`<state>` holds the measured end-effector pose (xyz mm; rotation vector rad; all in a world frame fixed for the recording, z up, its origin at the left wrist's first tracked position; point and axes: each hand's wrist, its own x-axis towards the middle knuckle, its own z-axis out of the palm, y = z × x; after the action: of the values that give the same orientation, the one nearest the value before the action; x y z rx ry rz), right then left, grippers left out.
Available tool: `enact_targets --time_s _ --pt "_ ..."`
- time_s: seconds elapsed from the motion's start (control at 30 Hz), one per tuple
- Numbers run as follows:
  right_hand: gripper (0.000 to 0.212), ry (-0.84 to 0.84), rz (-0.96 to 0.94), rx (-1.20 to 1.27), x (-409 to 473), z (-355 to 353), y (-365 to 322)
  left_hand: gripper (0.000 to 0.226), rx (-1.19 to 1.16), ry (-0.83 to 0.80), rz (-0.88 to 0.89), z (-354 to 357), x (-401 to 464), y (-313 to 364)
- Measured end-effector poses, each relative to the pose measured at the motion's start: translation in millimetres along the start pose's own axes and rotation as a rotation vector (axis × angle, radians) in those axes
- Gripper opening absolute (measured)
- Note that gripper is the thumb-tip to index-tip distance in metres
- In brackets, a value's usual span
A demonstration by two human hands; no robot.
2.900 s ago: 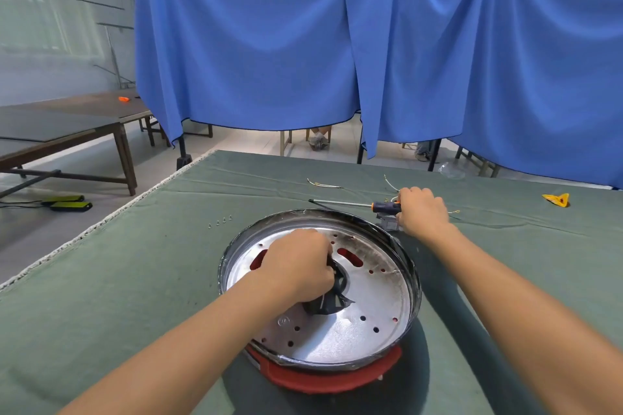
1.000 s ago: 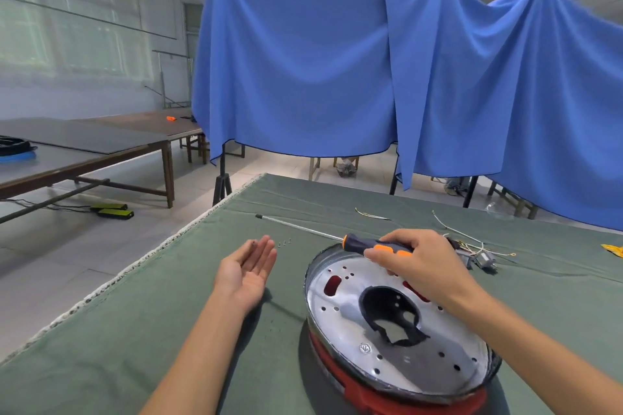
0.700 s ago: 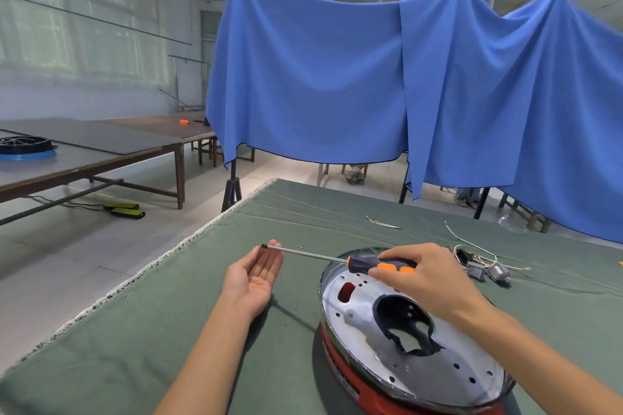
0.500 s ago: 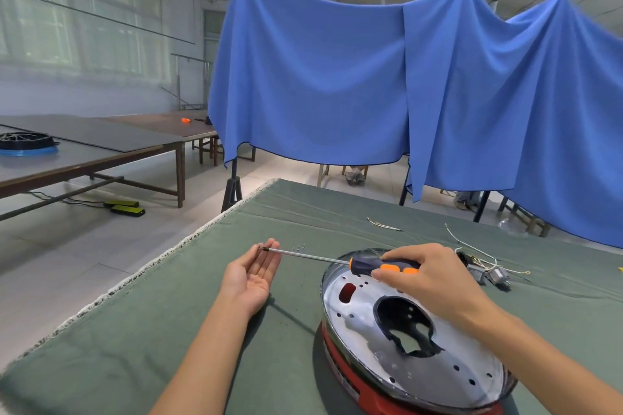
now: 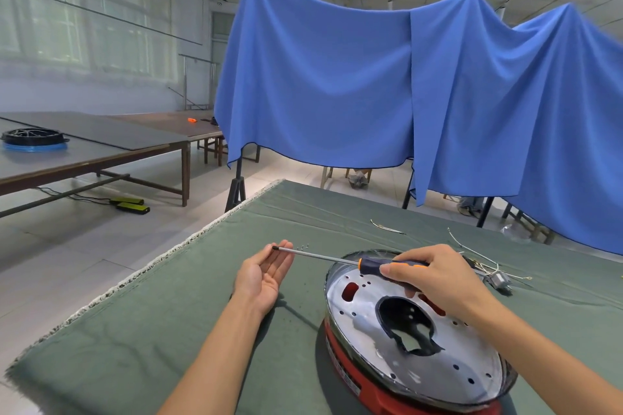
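Screwdriver (image 5: 350,260): in the air over the far rim of the metal pan (image 5: 364,323), above the green surface (image 5: 168,330).
Right hand (image 5: 438,276): my fingers wrap the orange-and-black handle.
Left hand (image 5: 266,274): palm up, fingers straight and loose, holding nothing.
Long axis: right to left, nearly level; the tip meets my left fingertips (image 5: 286,248).
Screws (image 5: 305,246): just beyond the shaft, nearer my left hand.
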<state>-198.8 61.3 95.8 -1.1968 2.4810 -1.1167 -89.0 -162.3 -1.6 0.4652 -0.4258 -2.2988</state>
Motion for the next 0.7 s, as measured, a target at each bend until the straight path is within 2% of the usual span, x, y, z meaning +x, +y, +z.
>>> enact_targets --time_s 0.13,0.23,0.33,0.43,0.57,0.7 --pt "0.017 -0.067 0.196 0.152 2.4 -5.5 -2.8 0.017 0.004 -0.025 0.026 3.2 -1.7 -0.3" --pt "0.024 -0.147 0.309 0.477 3.7 -14.1 -4.9 0.016 0.016 0.003 0.048 4.8 -3.2 -2.2" --pt "0.023 -0.144 0.285 0.827 2.3 -16.7 -7.1 0.015 0.008 0.054 0.062 4.7 -5.8 -4.8" --pt "0.016 -0.046 0.184 1.064 3.5 -8.5 -8.0 0.016 -0.021 0.065 0.042 12.2 -9.2 -5.9" --pt "0.020 0.110 0.060 1.164 6.1 1.3 -16.5 0.018 -0.019 0.055 0.000 27.0 -17.3 -9.5" --pt "0.014 0.206 -0.054 0.969 7.1 7.1 -28.5 0.018 0.055 0.051 -0.049 41.2 -28.9 -11.5"
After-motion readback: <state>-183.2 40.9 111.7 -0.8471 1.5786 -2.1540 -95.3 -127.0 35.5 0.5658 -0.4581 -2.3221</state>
